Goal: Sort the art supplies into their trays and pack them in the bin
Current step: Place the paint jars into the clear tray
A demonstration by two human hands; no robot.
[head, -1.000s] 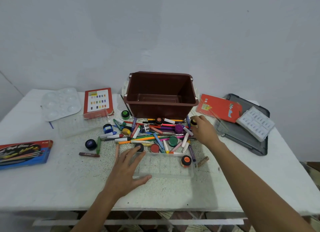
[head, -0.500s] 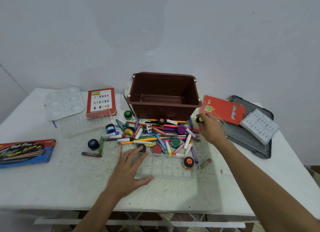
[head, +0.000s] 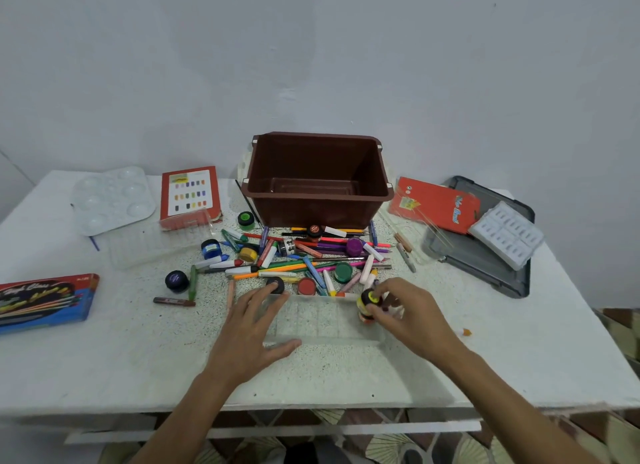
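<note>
White speckled tabletop (head: 104,359) stands against a pale, bare wall, and little of the lettering on it can be read. Far to the left of the left hand (head: 249,332) lies a blue and red pencil box (head: 45,301) with looping script across its lid, too blurred to make out. Beyond that hand, a red box (head: 189,195) carries a white label printed with rows of small colour swatches. Past the right hand (head: 412,318), a red packet (head: 436,204) bears slanted yellow script that I cannot read; it leans on a grey lid (head: 485,255) that also holds a white moulded insert (head: 507,233). The left hand lies flat and released, fingers spread over the left end of the clear tray (head: 322,325), with the thumb along the tray's near rim. The right hand reaches in with its forearm angled from the lower right, and its fingertips pinch a yellow-lidded paint jar (head: 370,299) over the right end of the same tray. Just beyond both hands sprawls the pile of markers, crayons and paint jars (head: 304,262), touching the far edge of the tray. Behind the pile stands the brown bin (head: 311,210), upright with its mouth open. A second clear tray (head: 156,242) and a clear palette (head: 110,200) sit beyond the left hand, well apart from it.
</note>
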